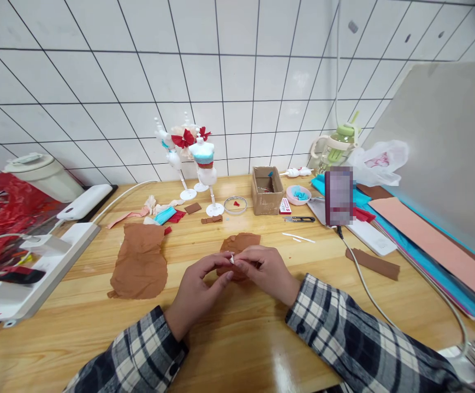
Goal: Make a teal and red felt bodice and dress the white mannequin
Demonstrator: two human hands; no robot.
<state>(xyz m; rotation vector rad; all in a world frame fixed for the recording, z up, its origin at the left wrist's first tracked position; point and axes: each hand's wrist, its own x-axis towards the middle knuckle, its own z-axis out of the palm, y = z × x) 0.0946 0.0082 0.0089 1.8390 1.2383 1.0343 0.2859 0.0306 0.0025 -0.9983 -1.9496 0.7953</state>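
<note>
A tiny white piece (232, 258) sits between my two hands; its kind is too small to make out. The thumb and index finger of my right hand (268, 270) pinch it. My left hand (200, 289) reaches it with the index fingertip, while its thumb stays apart, lower down. Beneath the fingers lies a crinkled brown sheet (245, 241), partly covered by both hands. A larger wrinkled brown sheet (139, 262) is spread flat to the left of my left hand.
Small white dress-form stands (207, 174), one with blue and red wrapping, rise at the back. Nearby are a cardboard box (267, 202), thread snips (298, 219), white strips (298, 238), a pink dish (298, 195) and a propped phone (339, 196). A power strip (45, 273) runs along the left.
</note>
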